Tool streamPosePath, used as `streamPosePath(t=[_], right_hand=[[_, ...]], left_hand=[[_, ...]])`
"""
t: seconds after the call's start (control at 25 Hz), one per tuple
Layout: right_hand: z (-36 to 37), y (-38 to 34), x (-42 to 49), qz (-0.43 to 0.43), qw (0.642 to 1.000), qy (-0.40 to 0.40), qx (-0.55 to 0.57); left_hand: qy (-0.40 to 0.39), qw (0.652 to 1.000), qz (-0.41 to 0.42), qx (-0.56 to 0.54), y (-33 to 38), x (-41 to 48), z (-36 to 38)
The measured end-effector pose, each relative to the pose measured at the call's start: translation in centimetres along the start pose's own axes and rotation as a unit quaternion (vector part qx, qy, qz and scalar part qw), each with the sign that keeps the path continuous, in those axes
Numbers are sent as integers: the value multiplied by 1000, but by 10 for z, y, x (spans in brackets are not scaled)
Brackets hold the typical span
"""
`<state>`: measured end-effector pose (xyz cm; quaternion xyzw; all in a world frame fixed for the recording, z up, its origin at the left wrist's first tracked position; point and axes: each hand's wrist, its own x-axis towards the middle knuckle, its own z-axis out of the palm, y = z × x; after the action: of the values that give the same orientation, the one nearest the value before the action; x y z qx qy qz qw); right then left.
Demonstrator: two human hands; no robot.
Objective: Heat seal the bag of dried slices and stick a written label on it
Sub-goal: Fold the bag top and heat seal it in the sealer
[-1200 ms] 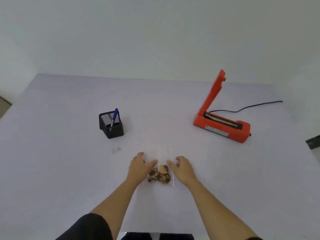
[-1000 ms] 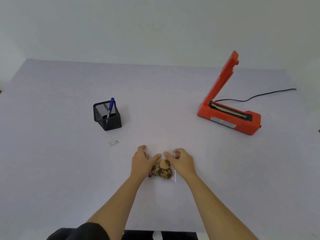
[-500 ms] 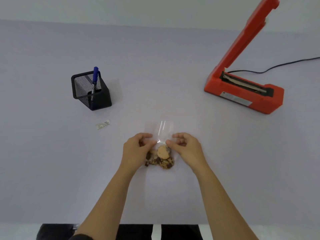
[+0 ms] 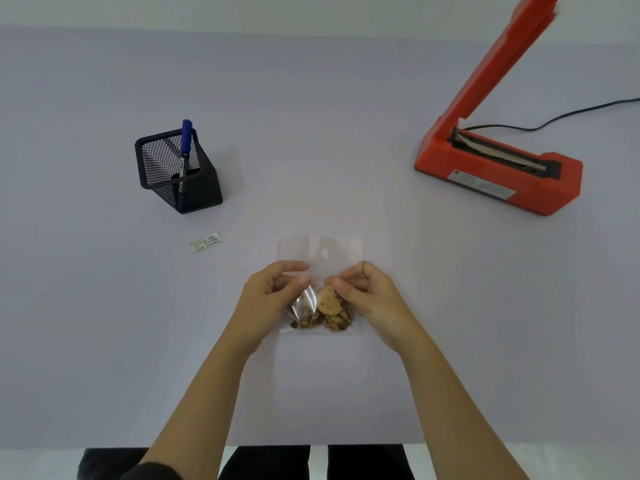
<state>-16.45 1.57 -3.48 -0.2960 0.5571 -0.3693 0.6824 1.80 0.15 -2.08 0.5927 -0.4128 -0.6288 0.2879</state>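
- A blue pen point(image 4: 186, 140) stood in a black mesh cup point(image 4: 204, 188), a small label point(image 4: 205, 242) lying near it on the tabletop point(image 4: 311, 133).
- The left hand point(image 4: 263, 299) and right hand point(image 4: 370, 294) each pinched the clear bag point(image 4: 320, 251) of dried slices point(image 4: 329, 306) at center front.
- An orange heat sealer point(image 4: 495, 174) sat far right, lid raised.

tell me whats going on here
A person is working at a table. The left hand and right hand both pinch a clear bag just above the dried slices inside it. The bag's top end lies flat on the table. The sealer sits far right with its arm raised and nothing in it. The label lies loose left of the bag, near a holder with a pen. Sealing and labelling are not yet done.
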Motion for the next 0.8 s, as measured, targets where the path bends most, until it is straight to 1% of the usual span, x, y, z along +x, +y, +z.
streamPosePath(t=[0.12, 0.24, 0.4, 0.52, 0.64, 0.8], right_hand=[[-1, -2, 5, 0, 999, 14, -42], [-2, -5, 7, 4, 999, 6, -42], [-1, -5, 7, 0, 999, -7, -50], [-6, -7, 6, 3, 996, -26, -88], [-7, -9, 5, 3, 994, -31, -103], [-5, -10, 7, -11, 992, -23, -122]], left_hand=[[-4, 1000, 1, -3, -2, 1, -4], [-19, 1000, 1, -8, -3, 1, -6], [-41, 999, 4, 36, -1, 3, -9], [-50, 995, 11, 80, 2, 6, -13], [-65, 992, 11, 110, 4, 9, -16], [-86, 991, 15, 106, 8, 13, -13]])
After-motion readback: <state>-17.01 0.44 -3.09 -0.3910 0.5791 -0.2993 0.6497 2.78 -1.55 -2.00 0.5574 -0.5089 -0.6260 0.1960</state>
